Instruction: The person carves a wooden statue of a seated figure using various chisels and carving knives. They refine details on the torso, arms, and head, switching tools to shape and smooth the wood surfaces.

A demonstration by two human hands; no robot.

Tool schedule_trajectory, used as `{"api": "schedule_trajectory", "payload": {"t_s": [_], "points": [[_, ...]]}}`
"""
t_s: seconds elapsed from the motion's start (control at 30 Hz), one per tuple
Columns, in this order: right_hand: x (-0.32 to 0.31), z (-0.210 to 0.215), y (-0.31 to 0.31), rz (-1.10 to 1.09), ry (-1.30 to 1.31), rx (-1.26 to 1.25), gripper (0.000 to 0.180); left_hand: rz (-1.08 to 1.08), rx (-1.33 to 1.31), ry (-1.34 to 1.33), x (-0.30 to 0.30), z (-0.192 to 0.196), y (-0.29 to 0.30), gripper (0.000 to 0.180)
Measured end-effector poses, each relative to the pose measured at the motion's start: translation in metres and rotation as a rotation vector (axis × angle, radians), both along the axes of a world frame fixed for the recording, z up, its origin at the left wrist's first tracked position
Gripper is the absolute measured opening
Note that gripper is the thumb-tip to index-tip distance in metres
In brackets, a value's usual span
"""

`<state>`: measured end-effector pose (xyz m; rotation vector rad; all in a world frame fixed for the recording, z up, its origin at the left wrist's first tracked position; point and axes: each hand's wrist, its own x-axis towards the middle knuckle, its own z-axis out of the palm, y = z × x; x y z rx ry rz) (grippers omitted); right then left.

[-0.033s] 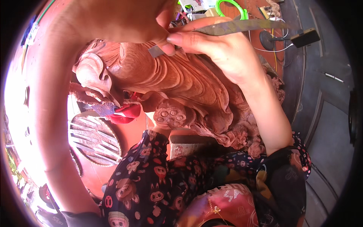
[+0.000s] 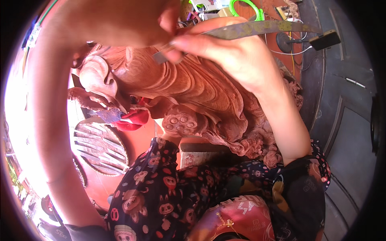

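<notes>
A large reddish-brown wood carving [image 2: 193,80] with flowing folds lies across in front of me. Over its upper part my right hand [image 2: 229,50] is closed round a long, thin, grey strip [image 2: 257,29], stained yellowish green and curved like a flat blade; I cannot make out its exact kind. One end points far to the right, and the short square end shows below my fingers, close to the carved surface. My left hand [image 2: 116,24], blurred, reaches over from the left, its fingers pinched at that short end beside my right thumb. A round seed-pod shape [image 2: 181,121] is carved on the near side.
At lower left, a round woven tray [image 2: 100,148] holds several flat tools. A red cloth-like thing [image 2: 134,119] lies beyond it. A phone on a stand [image 2: 325,40] and a white pen [image 2: 355,82] are at right. A green ring [image 2: 246,8] lies at the back.
My left hand has shifted slightly left. The strip's short end has moved a little left and down, and my right fingers have moved slightly left with it.
</notes>
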<state>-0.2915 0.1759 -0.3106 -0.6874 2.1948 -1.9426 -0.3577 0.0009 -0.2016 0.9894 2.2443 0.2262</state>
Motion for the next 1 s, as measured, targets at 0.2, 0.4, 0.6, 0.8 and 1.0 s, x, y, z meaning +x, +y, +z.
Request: {"api": "schedule_trajectory", "payload": {"t_s": [0.2, 0.4, 0.6, 0.8, 1.0], "points": [[-0.001, 0.013, 0.003, -0.031, -0.346, -0.047, 0.020, 0.093, -0.037, 0.072, 0.010, 0.000, 0.005, 0.021], [-0.002, 0.021, 0.000, 0.007, -0.361, 0.032, 0.022, 0.066, 0.226, 0.083, 0.021, 0.005, -0.020, 0.026], [0.024, 0.060, 0.033, -0.053, -0.369, -0.225, 0.007, 0.316, 0.357, 0.684, 0.097, -0.021, -0.049, 0.056], [0.038, 0.034, 0.034, 0.143, 0.150, 0.043, 0.013, 0.190, 0.756, 0.335, 0.152, -0.022, -0.039, 0.064], [0.059, 0.015, 0.018, 0.104, 0.030, 0.048, 0.009, 0.757, 0.709, 0.479, 0.159, -0.050, -0.068, 0.034]]}}
